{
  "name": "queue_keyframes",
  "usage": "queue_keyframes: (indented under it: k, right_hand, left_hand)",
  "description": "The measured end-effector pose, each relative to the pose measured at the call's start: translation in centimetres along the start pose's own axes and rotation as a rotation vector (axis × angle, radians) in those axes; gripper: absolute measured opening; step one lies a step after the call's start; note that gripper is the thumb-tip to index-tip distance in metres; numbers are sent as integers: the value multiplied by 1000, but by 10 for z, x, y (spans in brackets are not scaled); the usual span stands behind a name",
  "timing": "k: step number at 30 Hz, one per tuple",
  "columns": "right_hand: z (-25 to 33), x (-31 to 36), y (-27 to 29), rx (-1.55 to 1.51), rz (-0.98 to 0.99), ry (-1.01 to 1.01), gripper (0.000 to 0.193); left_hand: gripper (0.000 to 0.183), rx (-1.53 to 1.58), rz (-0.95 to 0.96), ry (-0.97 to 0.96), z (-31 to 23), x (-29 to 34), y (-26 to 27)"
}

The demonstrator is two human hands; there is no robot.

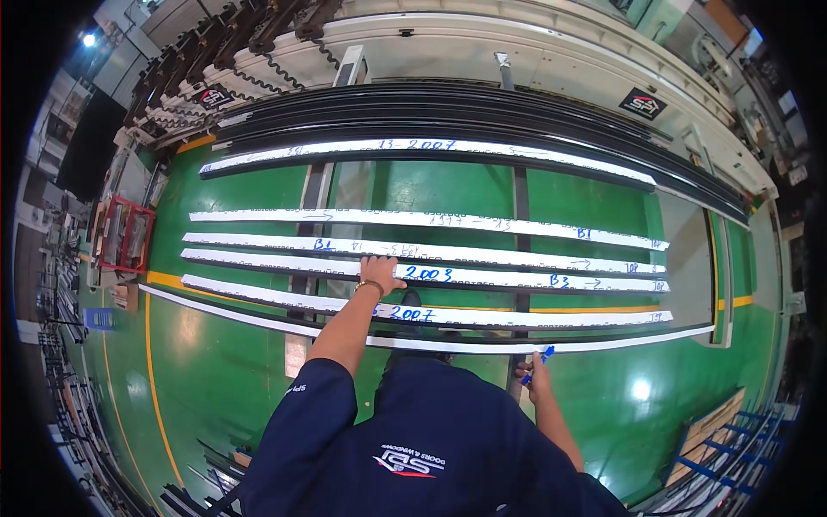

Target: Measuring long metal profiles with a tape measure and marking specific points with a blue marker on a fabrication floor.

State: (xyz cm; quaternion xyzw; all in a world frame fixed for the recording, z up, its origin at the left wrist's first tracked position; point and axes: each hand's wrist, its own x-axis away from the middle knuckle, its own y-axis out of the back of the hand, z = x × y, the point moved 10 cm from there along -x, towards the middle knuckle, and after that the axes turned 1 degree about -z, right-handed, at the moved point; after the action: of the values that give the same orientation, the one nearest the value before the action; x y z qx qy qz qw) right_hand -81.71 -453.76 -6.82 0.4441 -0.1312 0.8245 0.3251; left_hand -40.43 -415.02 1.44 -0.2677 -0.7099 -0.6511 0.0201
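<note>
**L hand (382, 271) gripping mid-row, R hand (533, 374) at near edge**

L hand is palm-down across a long white-topped bar w/ blue handwriting (517, 277), third of a group of four counting from the far side. Fingers bend over its far edge, thumb along the near one, so it's gripped across the width. The next white bar beyond (482, 257) sits just past the fingertips, thin gap btwn; the gap to the last white bar of the group (517, 319), nearer the body, is wider.

R hand pinches a small blue item (549, 351) right by the near edge of a slim plain white strip w/ dark side (448, 347). Item's too small to ID, maybe a pen or cutter; can't tell if it touches.

The group's R ends are roughly in line; the strip runs past them at both ends. All lie crosswise on two grey metal rails (522, 194). Biggest gap: btwn group and a far white-topped bar (431, 153), green floor (482, 185) showing thru. That bar lies beside a packed stack of black profiles (431, 121), close to a pale machine bed (560, 52). Red metal cart (127, 233) stands off the L ends.
</note>
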Motion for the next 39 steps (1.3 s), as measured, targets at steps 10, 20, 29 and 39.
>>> queue_keyframes:
  k: [10, 20, 29, 39]
  right_hand:
    - [-1, 3, -1, 45, -10, -3, 50]
    - [-2, 2, 1, 88, -17, -2, 52]
    - [-6, -2, 3, 94, -13, -14, 52]
    - [-3, 3, 0, 95, -18, -8, 53]
  left_hand:
    - [64, -13, 16, 6, 0, -1, 0]
    - [65, -10, 12, 9, -1, 1, 2]
    - [69, -3, -1, -5, 0, 1, 0]
    - [67, 17, -39, -14, 0, 4, 4]
